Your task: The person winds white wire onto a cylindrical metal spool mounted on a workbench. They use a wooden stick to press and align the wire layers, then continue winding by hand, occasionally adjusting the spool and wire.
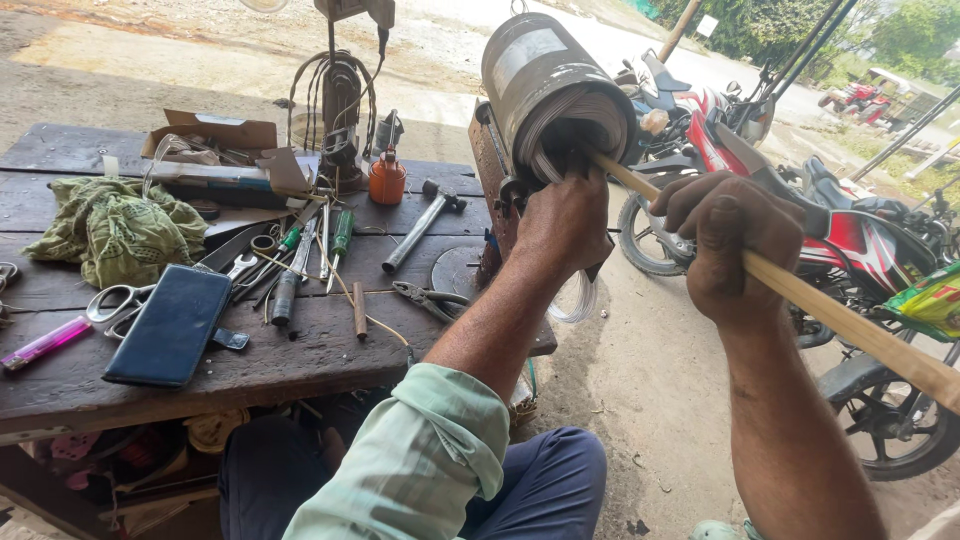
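Left hand [565, 220] grips the wire windings [570, 120] at the mouth of the cylindrical motor housing [530, 70] beside the tabletop [60, 380]; right hand [725, 235] clasps a wooden stick [850, 325] inserted into it.

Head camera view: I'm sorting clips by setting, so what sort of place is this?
Likely an open-air roadside repair workshop. A worn wooden workbench carries a hammer, pliers and screwdrivers; a cylindrical motor housing shows wire windings, and a red motorcycle is parked on bare ground beside it.
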Available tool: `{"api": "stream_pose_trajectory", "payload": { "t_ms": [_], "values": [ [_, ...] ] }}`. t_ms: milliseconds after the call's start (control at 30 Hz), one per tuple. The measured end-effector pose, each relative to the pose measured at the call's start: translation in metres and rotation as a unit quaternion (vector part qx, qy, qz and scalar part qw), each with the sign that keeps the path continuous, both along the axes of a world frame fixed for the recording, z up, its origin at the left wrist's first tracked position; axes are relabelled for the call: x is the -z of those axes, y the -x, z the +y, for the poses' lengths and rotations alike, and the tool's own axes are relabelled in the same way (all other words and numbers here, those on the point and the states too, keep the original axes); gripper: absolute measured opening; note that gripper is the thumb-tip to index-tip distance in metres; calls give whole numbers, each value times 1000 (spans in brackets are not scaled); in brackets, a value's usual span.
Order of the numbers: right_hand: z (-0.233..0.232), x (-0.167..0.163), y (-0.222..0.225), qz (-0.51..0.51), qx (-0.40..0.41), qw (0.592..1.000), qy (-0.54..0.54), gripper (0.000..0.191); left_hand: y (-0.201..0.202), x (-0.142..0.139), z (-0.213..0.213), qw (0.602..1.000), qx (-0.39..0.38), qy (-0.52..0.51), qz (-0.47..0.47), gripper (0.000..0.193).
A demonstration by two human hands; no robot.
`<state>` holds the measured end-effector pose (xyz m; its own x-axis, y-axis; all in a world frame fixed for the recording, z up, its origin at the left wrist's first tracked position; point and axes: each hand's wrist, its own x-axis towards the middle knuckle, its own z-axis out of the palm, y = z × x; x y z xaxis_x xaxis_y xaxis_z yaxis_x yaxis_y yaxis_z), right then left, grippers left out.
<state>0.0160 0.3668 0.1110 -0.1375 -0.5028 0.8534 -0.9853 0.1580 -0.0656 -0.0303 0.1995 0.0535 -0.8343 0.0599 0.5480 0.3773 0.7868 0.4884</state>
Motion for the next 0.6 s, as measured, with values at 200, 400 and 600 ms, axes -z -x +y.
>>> {"api": "stream_pose_trajectory", "payload": {
  "t_ms": [200,400,600],
  "values": [
    [-12,-15,-7,22,35,994,-100,50,0,2,2,999,2,-1,-34,64],
    [-25,-39,6,21,47,989,-141,44,7,-2,5,999,-11,6,-40,73],
    [-4,-21,-14,-17,-53,995,-88,45,18,1,9,997,-27,21,-63,33]
  ]
}}
